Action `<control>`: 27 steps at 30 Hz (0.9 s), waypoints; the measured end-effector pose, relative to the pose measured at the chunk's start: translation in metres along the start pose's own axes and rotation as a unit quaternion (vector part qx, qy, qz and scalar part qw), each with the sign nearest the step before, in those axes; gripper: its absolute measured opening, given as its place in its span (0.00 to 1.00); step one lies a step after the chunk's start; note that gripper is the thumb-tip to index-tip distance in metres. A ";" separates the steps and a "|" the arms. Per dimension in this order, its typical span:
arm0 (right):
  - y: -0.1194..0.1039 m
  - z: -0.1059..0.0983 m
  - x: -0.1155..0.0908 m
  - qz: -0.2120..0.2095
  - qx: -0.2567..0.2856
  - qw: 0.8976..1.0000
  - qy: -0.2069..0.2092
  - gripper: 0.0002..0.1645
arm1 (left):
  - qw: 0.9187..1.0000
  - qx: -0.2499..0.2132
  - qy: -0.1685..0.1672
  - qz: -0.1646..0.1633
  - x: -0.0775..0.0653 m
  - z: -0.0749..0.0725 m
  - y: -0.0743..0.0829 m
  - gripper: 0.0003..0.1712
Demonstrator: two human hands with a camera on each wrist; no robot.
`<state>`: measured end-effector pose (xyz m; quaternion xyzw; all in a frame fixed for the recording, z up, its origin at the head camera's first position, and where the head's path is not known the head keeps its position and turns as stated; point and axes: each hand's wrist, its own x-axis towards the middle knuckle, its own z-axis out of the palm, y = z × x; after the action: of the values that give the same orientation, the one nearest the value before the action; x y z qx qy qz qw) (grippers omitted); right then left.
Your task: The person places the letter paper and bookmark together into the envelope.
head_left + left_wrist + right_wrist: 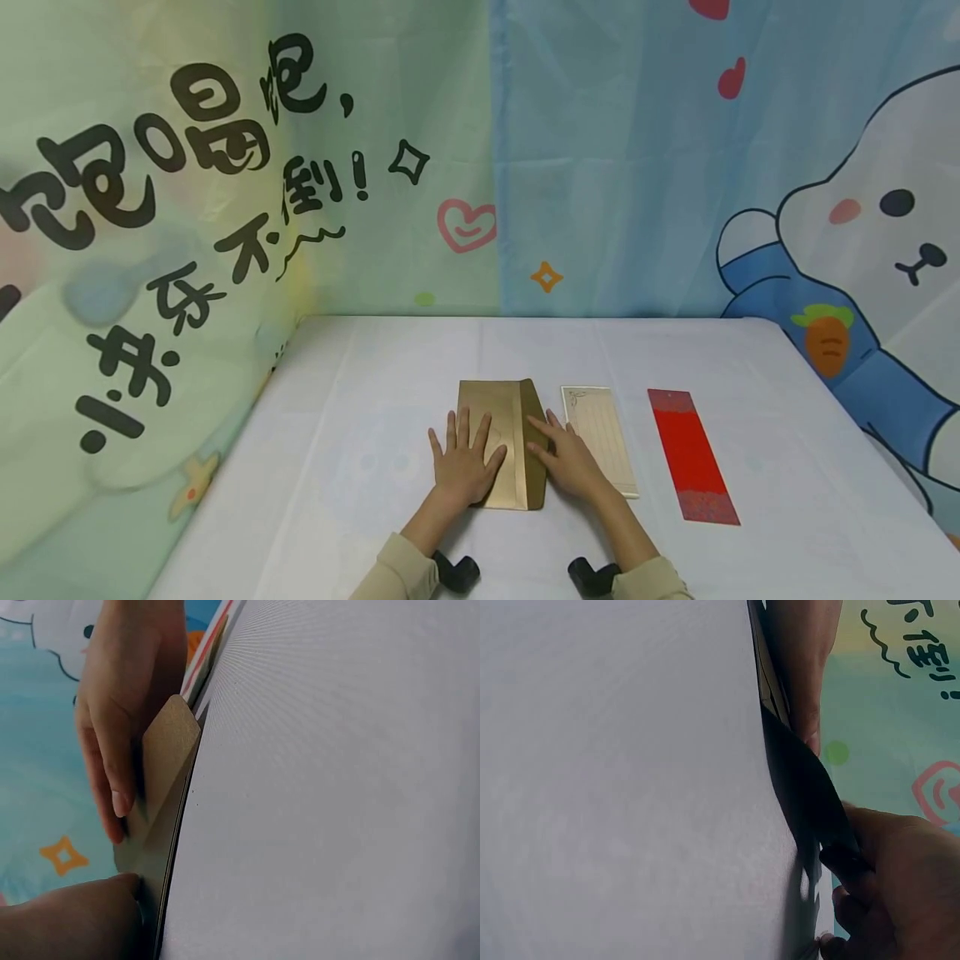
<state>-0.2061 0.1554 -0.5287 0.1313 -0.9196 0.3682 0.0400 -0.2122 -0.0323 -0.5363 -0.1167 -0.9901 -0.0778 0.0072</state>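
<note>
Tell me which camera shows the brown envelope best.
The head view shows the brown envelope best: body and flap both appear from above, though the left hand covers part. The left wrist view shows it nearly edge-on, flap raised; the right wrist view shows mostly the flap's shadowed side.

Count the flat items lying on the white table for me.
3: the brown envelope beneath the left hand, the cream sheet just to its right, and the red strip farthest right. Anything inside or under them would be hidden.
</note>
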 end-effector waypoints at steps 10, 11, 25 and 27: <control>-0.005 -0.001 0.002 0.043 0.153 0.986 0.040 0.30 | 0.999 -0.043 0.015 0.003 0.001 0.005 -0.003 0.37; -0.005 -0.001 0.003 0.046 0.183 0.981 0.036 0.30 | 0.999 -0.047 0.015 0.004 0.001 0.005 -0.003 0.37; 0.004 0.003 0.001 0.084 0.477 0.867 -0.119 0.38 | 0.998 -0.062 0.016 0.023 0.001 0.005 -0.007 0.37; 0.005 0.004 0.000 0.088 0.492 0.856 -0.132 0.40 | 0.998 -0.063 0.017 0.024 0.001 0.005 -0.008 0.37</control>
<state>-0.2075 0.1559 -0.5354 0.0996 -0.6226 0.7540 -0.1839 -0.2146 -0.0388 -0.5426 -0.1392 -0.9799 -0.1420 0.0183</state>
